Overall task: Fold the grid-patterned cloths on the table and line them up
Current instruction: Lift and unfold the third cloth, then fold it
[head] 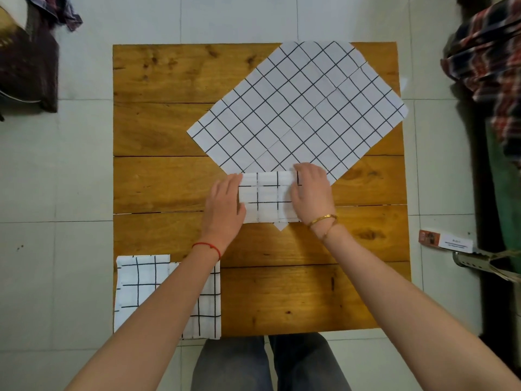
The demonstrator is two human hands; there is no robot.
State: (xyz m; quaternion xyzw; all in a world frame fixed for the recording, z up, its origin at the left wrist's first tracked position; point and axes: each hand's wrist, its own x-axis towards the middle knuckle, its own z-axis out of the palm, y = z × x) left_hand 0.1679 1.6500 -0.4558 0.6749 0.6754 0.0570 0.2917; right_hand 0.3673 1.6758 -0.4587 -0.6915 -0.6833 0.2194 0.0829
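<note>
cloths: 3 (two folded (269,197) (166,296), one flat (298,108)) | table (310,292): 1 | hands: 2 (225,210) (311,190)

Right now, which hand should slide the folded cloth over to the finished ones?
Probably left. The left hand rests on the folded cloth nearest the finished cloths at the table's near-left corner; the right hand would cross over.
</note>
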